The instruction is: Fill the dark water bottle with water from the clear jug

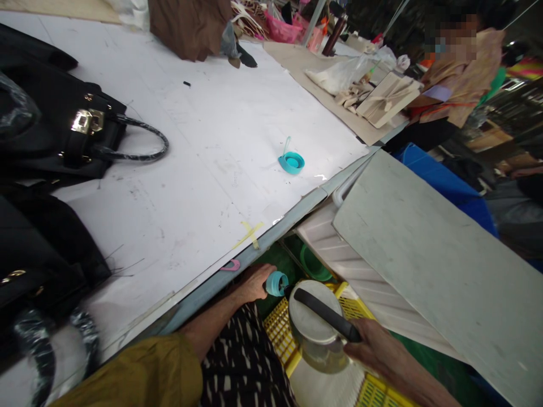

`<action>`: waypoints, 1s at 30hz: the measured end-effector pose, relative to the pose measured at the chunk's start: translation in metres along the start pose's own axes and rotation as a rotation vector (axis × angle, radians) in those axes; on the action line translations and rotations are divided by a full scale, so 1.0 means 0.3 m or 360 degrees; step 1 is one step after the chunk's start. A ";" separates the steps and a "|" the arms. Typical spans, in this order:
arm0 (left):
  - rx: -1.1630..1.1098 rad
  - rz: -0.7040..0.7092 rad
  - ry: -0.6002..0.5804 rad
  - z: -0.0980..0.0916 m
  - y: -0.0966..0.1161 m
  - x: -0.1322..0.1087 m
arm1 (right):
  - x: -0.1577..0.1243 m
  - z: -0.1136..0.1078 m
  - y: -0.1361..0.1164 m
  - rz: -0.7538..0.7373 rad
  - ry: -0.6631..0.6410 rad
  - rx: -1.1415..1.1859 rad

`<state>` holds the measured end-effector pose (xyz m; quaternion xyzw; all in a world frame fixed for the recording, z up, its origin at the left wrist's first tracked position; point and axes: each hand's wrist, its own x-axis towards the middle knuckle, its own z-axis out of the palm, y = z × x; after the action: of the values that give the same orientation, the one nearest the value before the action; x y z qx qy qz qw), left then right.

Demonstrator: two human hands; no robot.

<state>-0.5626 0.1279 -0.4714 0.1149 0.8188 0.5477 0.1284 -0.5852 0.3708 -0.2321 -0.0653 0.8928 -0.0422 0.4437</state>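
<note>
The right hand (371,342) is closed around the outer end of the black handle (324,312) of a pale-lidded, see-through jug (320,356), whose body hangs just in front of and to the left of that grip. The handle's long axis runs across the lid from the right fist toward the left hand (255,284), which has its fingers curled around a bottle (276,284) with a turquoise neck; its lower body is hidden by the fingers. The bottle lies on the far side of the jug from the right grip, at the handle's other end, its mouth turned to the jug's rim and close beside it; whether the two touch cannot be told. The left hand is the nearer to the bottle, the right to the handle. Below both grips sits a yellow basket (278,328). Beyond the left hand, past the edge of the white table (229,147), a turquoise cap (292,163) lies with its loop pointing away; farther off to its left is a black handbag (91,144).
</note>
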 end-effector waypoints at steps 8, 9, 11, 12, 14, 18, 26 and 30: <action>-0.0014 -0.0002 0.0009 -0.004 0.008 0.000 | 0.000 0.009 0.009 -0.0009 0.0040 0.0038; -0.0016 -0.0004 0.0009 -0.003 0.007 -0.001 | 0.001 0.011 0.010 -0.0008 0.0035 0.0031; -0.0018 -0.0010 0.0006 0.000 0.003 -0.004 | 0.003 0.013 0.013 -0.0002 0.0033 0.0014; -0.0019 -0.0014 0.0003 0.001 0.002 -0.005 | 0.003 0.015 0.015 -0.0016 0.0033 0.0017; -0.0023 -0.0017 -0.0006 0.002 -0.002 -0.007 | 0.002 0.016 0.018 -0.0045 0.0036 0.0033; -0.0033 -0.0013 -0.0011 0.002 -0.003 -0.005 | -0.002 0.016 0.016 -0.0050 0.0049 0.0040; -0.0041 -0.0004 -0.0006 -0.007 0.014 -0.001 | -0.003 0.014 0.009 -0.0030 0.0040 0.0065; -0.0054 -0.0018 -0.0033 -0.010 0.017 -0.001 | -0.004 0.016 0.017 -0.0092 0.0038 0.0092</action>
<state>-0.5631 0.1272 -0.4655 0.1139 0.8087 0.5595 0.1418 -0.5809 0.3760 -0.2347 -0.0777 0.8941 -0.0815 0.4334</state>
